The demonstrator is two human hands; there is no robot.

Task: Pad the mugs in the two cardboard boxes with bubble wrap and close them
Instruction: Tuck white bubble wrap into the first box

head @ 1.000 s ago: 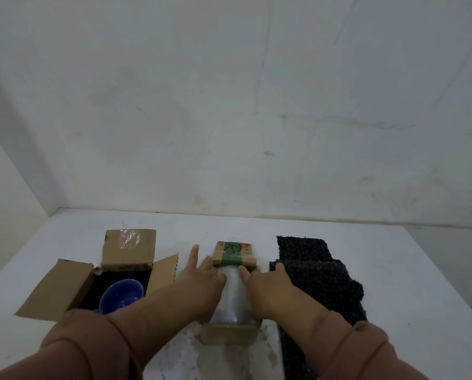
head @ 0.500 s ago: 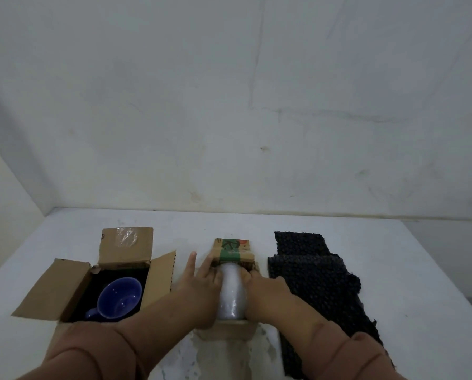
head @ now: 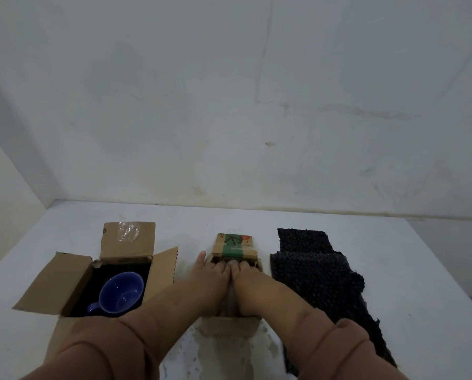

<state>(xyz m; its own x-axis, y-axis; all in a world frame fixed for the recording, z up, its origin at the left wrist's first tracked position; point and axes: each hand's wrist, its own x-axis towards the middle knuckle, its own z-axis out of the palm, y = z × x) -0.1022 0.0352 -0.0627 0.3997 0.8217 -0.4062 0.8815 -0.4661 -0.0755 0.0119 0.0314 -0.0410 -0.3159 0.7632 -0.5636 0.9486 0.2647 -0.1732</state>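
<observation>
A small cardboard box (head: 229, 326) stands in the middle of the white table, its far flap (head: 234, 244) printed green and raised. My left hand (head: 211, 275) and my right hand (head: 252, 278) lie palm down side by side on top of it, touching, and hold it covered. Only a thin pale strip of clear bubble wrap (head: 230, 297) shows between my wrists; any mug inside is hidden. To the left, a larger cardboard box (head: 162, 267) has its flaps spread open, with a blue mug (head: 121, 293) inside on a dark lining.
A sheet of black bubble wrap (head: 314, 275) lies on the table to the right of the small box, running toward the near edge. The table (head: 421, 270) meets bare walls at the back and on the left. My brown sleeves cover the near part of the table.
My hands were apart on either side of the clear bubble wrap. They have come together over the small box and now cover the wrap. The view has tilted slightly.
</observation>
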